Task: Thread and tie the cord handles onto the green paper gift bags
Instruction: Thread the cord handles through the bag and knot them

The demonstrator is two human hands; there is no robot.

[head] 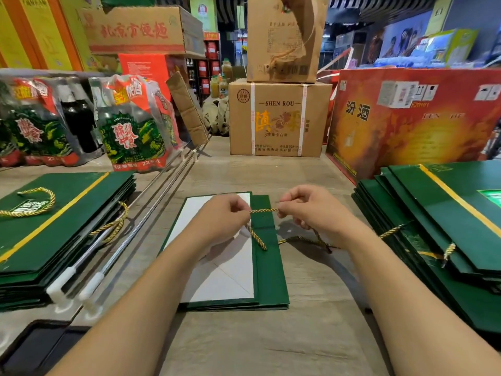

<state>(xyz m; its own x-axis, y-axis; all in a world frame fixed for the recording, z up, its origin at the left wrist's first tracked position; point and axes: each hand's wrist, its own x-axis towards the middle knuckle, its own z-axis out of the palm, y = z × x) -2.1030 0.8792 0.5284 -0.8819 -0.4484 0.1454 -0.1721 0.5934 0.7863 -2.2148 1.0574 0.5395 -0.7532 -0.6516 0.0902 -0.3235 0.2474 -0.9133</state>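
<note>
Green paper gift bag (269, 267) lies flat in the centre of the frame on a wooden table (311, 335), its long side running away from the camera. On its left part the white inner side is turned up; on its right part a green strip is uncovered.

Over the upper end of the bag a gold cord (264, 210) is stretched in a short straight line between the two hands. The left hand (225, 217) has its fingers curled and pinches the cord at the left end of this line. The right hand (306, 210) pinches it at the right end, between the thumb and the first fingers. Below the left hand one piece of the cord hangs down across the green strip. Another piece lies on the table and passes under the right wrist toward the right of the frame. Whether the cord goes through a hole of the bag, I cannot tell.

At the left edge lies the left stack (67, 213) of flat green bags, with gold handles on the top one. At the right edge lies the right stack (433, 226). Two metal rods (151, 202) with white tips lie between the left stack and the centre bag. Further back stand a brown carton (279, 118) in the upper centre, a red box (406, 118) in the upper right, and bottle packs (130, 126) in the upper left.
</note>
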